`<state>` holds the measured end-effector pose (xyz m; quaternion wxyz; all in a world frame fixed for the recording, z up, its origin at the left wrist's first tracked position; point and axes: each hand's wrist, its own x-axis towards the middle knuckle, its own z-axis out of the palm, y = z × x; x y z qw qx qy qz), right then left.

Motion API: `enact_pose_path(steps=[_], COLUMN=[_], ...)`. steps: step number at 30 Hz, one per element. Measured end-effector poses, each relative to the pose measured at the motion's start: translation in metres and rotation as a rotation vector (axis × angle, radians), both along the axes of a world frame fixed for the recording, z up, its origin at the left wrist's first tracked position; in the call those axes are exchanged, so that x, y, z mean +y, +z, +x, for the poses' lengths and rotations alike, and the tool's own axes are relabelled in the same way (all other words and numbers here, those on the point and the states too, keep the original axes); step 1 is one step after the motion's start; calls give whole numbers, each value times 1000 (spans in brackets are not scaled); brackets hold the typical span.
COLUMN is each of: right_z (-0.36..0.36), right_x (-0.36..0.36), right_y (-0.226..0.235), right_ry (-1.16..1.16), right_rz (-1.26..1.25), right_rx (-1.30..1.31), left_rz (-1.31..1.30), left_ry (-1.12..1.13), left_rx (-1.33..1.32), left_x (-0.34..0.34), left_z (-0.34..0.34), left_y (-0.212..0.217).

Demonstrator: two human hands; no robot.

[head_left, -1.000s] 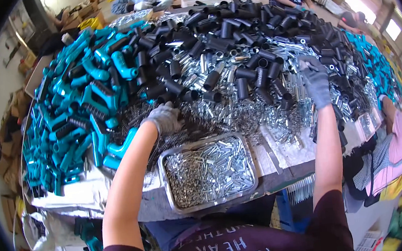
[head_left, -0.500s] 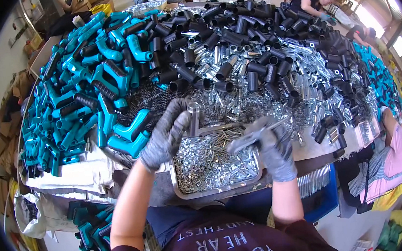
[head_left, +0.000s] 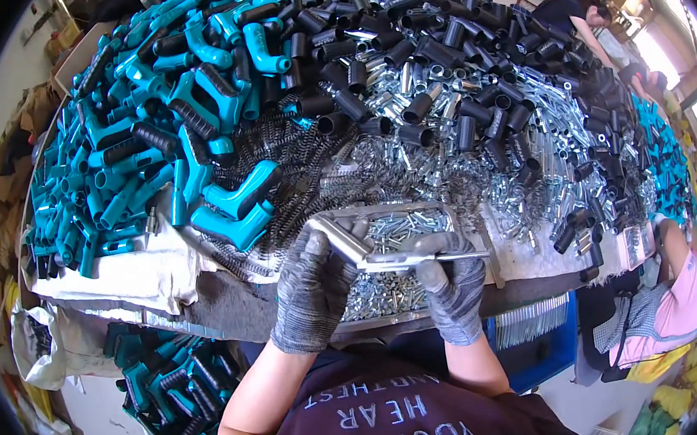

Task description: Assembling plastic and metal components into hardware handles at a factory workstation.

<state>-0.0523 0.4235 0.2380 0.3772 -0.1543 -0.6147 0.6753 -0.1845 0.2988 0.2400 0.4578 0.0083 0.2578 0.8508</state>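
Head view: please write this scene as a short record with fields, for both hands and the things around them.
left hand: gloved left hand, grip closed on a grey metal part
right hand: gloved right hand, grip on the same part, near its lower edge
below hands: metal tray of small silver pieces
table, left: teal handles
table, middle: black tubes and wire springs
right edge: seated person in pink
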Motion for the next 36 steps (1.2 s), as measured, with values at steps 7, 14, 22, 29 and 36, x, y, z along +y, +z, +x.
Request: enact_pose_path(steps=[7,14,22,29,36], right_z=[-16,-17,-7,-17,-20], right_x=[-18,-26,-49,-50,-52], right_y=[5,-20,1,-6,-14], right_ry=[-241,-90,-75,127,452], right_rz=[188,-131,-282,-263,-398], right_rx=[-63,-223,-146,-165,27], left_rz=[-341,-810,-286,-157,-206], left_ry=[-240,-626,-551,-528,94], left_rx=[812,1641,974,474,1408], left_x=[-12,-15,-27,-26,-23], left_z=[15,-3,5,24,4], left_y=[1,49,23,22,33])
